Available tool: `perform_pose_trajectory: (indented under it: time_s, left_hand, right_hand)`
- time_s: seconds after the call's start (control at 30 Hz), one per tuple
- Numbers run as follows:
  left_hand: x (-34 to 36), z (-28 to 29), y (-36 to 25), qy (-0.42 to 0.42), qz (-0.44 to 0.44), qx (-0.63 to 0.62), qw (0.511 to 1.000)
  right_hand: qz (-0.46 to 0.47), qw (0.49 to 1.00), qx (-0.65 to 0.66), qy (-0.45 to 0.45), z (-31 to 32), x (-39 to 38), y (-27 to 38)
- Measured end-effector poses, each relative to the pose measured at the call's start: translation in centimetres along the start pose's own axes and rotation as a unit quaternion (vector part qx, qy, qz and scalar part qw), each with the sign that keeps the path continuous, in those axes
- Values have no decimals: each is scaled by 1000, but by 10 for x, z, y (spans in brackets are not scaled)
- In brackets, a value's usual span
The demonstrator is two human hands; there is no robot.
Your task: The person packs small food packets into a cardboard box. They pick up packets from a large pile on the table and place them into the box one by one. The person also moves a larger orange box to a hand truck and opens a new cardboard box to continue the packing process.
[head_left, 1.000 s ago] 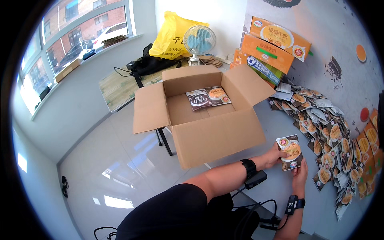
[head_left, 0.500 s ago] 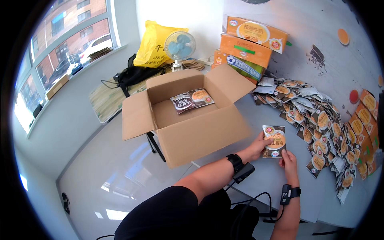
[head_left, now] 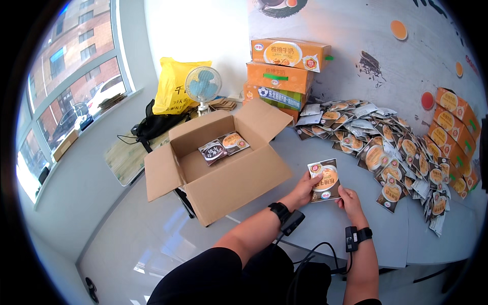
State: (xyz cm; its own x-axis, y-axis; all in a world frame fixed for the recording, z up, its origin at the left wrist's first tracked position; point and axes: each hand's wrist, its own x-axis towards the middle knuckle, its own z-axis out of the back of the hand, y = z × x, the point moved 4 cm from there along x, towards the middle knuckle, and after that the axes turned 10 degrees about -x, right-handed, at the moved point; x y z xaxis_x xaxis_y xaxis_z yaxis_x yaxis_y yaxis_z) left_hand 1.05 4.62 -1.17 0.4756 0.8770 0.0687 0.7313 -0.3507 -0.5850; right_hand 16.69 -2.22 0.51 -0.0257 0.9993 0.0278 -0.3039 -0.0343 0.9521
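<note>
A flat brown-and-orange packet [head_left: 325, 182] is held up over the grey table. My left hand [head_left: 303, 190] pinches its left side, the thumb lying across its front. At the packet's lower right corner, my right hand [head_left: 352, 204] grips with thumb and curled fingers. To the left stands an open cardboard box [head_left: 236, 188] with its flaps spread. Inside it lie a dark brown packet [head_left: 212, 152] and an orange-fronted packet [head_left: 234, 142], side by side. A big heap of similar packets [head_left: 401, 152] spreads over the table to the right, some showing silvery backs.
Orange cartons [head_left: 279, 76] are stacked by the wall, with more orange cartons [head_left: 452, 132] at the far right. Behind the box are a small fan [head_left: 203, 84], a yellow bag [head_left: 175, 86] and a black bag [head_left: 155, 124]. Cables [head_left: 325, 245] hang from my wrist devices.
The view has shifted, so the whole scene sits further left. Both hands still hold the packet, now tilted slightly the other way. One packet in the heap looks blurred.
</note>
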Motion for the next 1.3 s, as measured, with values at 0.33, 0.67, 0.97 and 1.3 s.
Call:
perform_pose_trajectory:
  time_s: [0.33,0.67,0.97,1.3]
  left_hand:
    - [-33,-71,-39,-47,46,13,998]
    - [-82,-37,-243,-172,-78,85,978]
    - [-144,184,-414,-528,-116,266,798]
    - [-163,189,-404,-474,73,642,598]
  right_hand:
    - [61,948,292,-112,31,9,-8]
    - [35,912,395,-105,38,11,-18]
    - [27,906,411,-101,31,16,-12]
    - [17,901,417,-119,40,11,-16]
